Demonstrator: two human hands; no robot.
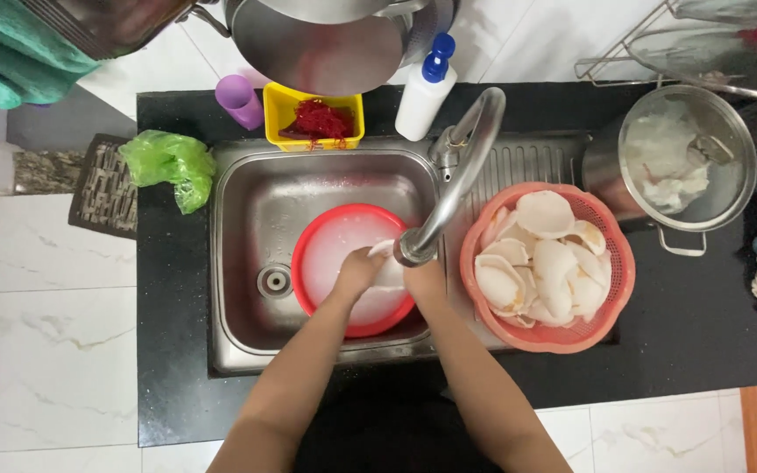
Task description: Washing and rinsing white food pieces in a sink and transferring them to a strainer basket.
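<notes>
Both of my hands meet over a red basin (308, 254) of milky water that sits in the steel sink (247, 210). My left hand (357, 273) and my right hand (424, 278) together hold a white curved piece (387, 273), shell-like in shape, under the spout of the steel faucet (457, 175). The faucet hides part of my right hand. Just right of the sink, a salmon-coloured basket (611, 263) holds several similar white curved pieces (541, 263).
Behind the sink stand a yellow tub with a red scrubber (313, 118), a purple cup (240, 101) and a white bottle with blue cap (425, 88). A green bag (168, 162) lies left. A steel pot with white contents (685, 158) stands right on the black counter (703, 333).
</notes>
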